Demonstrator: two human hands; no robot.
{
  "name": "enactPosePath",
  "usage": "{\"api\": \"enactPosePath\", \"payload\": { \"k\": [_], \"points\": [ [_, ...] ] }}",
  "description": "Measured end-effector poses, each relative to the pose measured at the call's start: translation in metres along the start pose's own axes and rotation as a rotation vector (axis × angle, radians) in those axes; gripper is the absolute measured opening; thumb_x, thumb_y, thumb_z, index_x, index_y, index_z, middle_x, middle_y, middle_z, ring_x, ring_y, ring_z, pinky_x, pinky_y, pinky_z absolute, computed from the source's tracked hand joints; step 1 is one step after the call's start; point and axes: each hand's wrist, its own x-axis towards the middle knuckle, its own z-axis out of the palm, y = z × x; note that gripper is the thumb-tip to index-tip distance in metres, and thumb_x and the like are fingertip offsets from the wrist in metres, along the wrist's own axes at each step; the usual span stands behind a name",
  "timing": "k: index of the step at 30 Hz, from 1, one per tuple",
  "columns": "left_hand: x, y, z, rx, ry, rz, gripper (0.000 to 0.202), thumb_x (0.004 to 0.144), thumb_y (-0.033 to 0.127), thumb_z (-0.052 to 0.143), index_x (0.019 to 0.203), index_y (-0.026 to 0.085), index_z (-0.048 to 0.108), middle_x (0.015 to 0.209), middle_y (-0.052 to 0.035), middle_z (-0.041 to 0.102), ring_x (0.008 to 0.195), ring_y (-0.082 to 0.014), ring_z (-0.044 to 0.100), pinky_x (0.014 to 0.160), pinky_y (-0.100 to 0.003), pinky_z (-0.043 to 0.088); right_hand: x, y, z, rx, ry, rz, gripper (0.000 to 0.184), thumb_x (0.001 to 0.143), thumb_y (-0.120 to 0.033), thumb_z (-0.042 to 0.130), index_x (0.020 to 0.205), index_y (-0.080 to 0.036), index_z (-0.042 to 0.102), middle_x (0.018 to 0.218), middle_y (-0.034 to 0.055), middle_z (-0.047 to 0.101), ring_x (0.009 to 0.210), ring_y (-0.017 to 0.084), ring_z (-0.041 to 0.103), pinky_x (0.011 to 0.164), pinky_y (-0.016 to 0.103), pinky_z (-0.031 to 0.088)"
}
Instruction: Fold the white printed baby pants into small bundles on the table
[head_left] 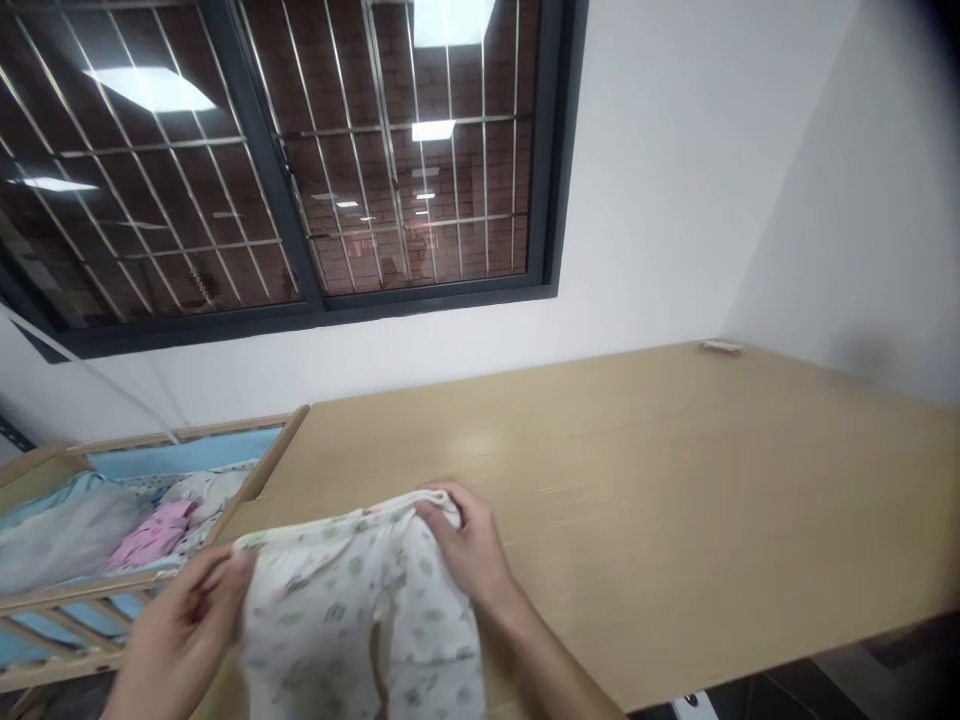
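Observation:
A pair of white baby pants (337, 600) with a small green and grey leaf-like print hangs between my hands, waistband up and legs down. My left hand (184, 620) pinches the waistband at its left end. At the other end, my right hand (472, 545) grips the waistband between thumb and fingers. The gap between the two legs shows near the bottom of the view, and the lower ends of the legs are cut off by the frame. Behind and beneath the pants lies a tan wooden tabletop (637, 500).
A wooden crib (97, 610) with blue lining stands at the left, holding a pink cloth (154, 535) and pale bedding (67, 535). A small flat object (720, 347) lies at the table's far corner. Behind is a white wall (660, 180) with a dark-framed barred window (322, 300).

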Motion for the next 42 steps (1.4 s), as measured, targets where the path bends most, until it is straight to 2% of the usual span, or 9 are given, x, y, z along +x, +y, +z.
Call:
{"api": "enactPosePath", "payload": {
  "k": [5,9,17,23,28,31,34,38,42],
  "points": [
    [0.067,-0.001,0.11,0.0,-0.194,-0.023,0.047,0.095,0.06,0.039,0.107,0.021,0.061,0.1,-0.0074,0.074,0.092,-0.0252,0.071,0.073,-0.029,0.055,0.066,0.07,-0.028,-0.309,-0.041,0.056,0.025,0.09,-0.033,0.062,0.112,-0.022,0.066,0.11,0.007,0.07,0.1,0.023,0.064,0.09,0.034,0.048],
    [0.09,-0.023,0.186,0.163,-0.368,-0.047,0.038,0.102,0.042,0.031,0.109,0.018,0.06,0.106,-0.011,0.073,0.097,-0.0239,0.069,0.082,-0.03,0.052,0.103,0.137,-0.033,-0.504,-0.159,0.16,0.023,0.092,-0.025,0.056,0.113,-0.019,0.065,0.106,0.0065,0.071,0.097,0.021,0.064,0.086,0.03,0.048],
    [0.111,-0.049,0.263,0.395,-0.443,-0.05,0.033,0.103,0.025,0.033,0.113,0.014,0.063,0.116,-0.0174,0.066,0.112,-0.0279,0.063,0.09,-0.035,0.047,0.144,0.214,-0.031,-0.663,-0.226,0.23,0.02,0.095,-0.013,0.053,0.105,-0.017,0.069,0.109,0.0095,0.07,0.106,0.02,0.062,0.095,0.03,0.042],
    [0.132,-0.044,0.276,0.469,-0.466,-0.018,0.027,0.104,0.026,0.038,0.113,0.013,0.06,0.109,-0.0115,0.068,0.108,-0.0238,0.062,0.095,-0.037,0.045,0.166,0.237,-0.03,-0.777,-0.216,0.293,0.017,0.094,-0.017,0.057,0.107,-0.018,0.069,0.114,0.0107,0.066,0.113,0.023,0.059,0.1,0.037,0.037],
    [0.13,-0.011,0.266,0.506,-0.475,0.029,0.033,0.102,0.022,0.031,0.117,0.008,0.058,0.12,-0.023,0.062,0.117,-0.0321,0.056,0.096,-0.041,0.041,0.184,0.247,-0.037,-0.759,-0.248,0.35,0.021,0.088,-0.021,0.065,0.108,-0.014,0.067,0.104,0.009,0.071,0.096,0.02,0.063,0.083,0.027,0.044],
    [0.092,0.031,0.26,0.45,-0.571,0.133,0.037,0.104,0.027,0.028,0.116,0.012,0.06,0.12,-0.0189,0.064,0.114,-0.0285,0.058,0.094,-0.038,0.042,0.193,0.249,-0.042,-0.715,-0.29,0.366,0.012,0.085,-0.021,0.065,0.094,-0.014,0.07,0.093,0.0068,0.073,0.086,0.018,0.065,0.073,0.024,0.044],
    [0.024,0.08,0.251,0.335,-0.795,0.25,0.042,0.101,0.049,0.04,0.091,0.02,0.068,0.084,-0.0051,0.071,0.078,-0.0205,0.066,0.072,-0.029,0.047,0.199,0.246,-0.045,-0.678,-0.313,0.372,0.006,0.082,-0.019,0.065,0.084,-0.015,0.07,0.084,0.0044,0.073,0.081,0.018,0.065,0.069,0.023,0.044],
    [-0.062,0.126,0.239,0.304,-1.085,0.394,0.063,0.093,0.066,0.04,0.087,0.015,0.076,0.083,-0.0168,0.073,0.079,-0.0338,0.069,0.074,-0.045,0.051,0.201,0.241,-0.046,-0.65,-0.3,0.368,0.009,0.076,-0.015,0.067,0.085,-0.016,0.069,0.082,0.0035,0.072,0.082,0.018,0.066,0.07,0.023,0.046],
    [-0.092,0.132,0.236,0.311,-1.132,0.306,0.045,0.091,0.041,0.047,0.104,0.009,0.075,0.097,-0.0215,0.074,0.092,-0.0373,0.069,0.081,-0.048,0.052,0.2,0.234,-0.043,-0.614,-0.273,0.357,0.013,0.078,-0.015,0.065,0.091,-0.015,0.066,0.086,0.0042,0.072,0.081,0.016,0.066,0.07,0.022,0.047]
  ]
}}
